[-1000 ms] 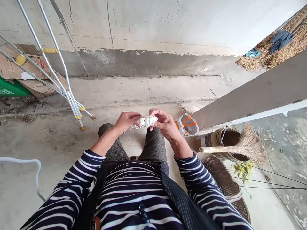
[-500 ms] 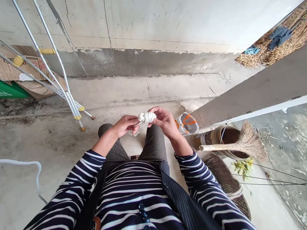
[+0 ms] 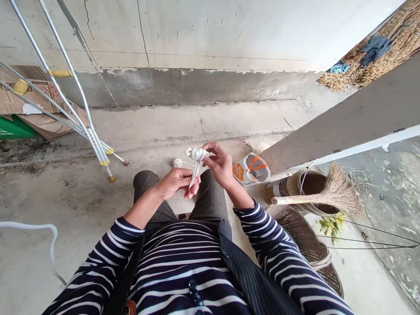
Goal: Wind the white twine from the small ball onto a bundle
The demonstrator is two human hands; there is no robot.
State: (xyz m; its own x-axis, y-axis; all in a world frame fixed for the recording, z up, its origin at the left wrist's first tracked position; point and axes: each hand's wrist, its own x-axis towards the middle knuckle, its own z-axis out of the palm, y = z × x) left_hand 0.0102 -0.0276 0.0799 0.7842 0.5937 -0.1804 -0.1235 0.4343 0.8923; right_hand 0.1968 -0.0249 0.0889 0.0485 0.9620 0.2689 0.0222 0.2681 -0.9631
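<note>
My right hand (image 3: 218, 164) pinches one end of a small white wound bundle (image 3: 198, 154), which looks like cord or a cloth strip wrapped around itself. A flat white strip (image 3: 195, 173) runs down from the bundle to my left hand (image 3: 179, 183), whose thumb and fingers are closed on its lower end. Just beyond my left hand shows a small ball of white string (image 3: 177, 163); a strand trails from it toward the strip. Whether that ball hangs or rests on the floor, I cannot tell. Both hands are above my knees.
Metal crutches (image 3: 82, 118) lean at the left by cardboard boxes (image 3: 39, 94). Right of my knees stand a white and orange bag (image 3: 251, 169), a bucket (image 3: 306, 188) with a straw broom (image 3: 334, 192) across it, and a dark woven basket (image 3: 292, 227). A wall (image 3: 197, 39) lies ahead.
My left hand has moved down, away from the bundle, drawing the flat strip out. The small string ball now shows beyond my left hand. My right hand keeps the bundle, tilted slightly.
</note>
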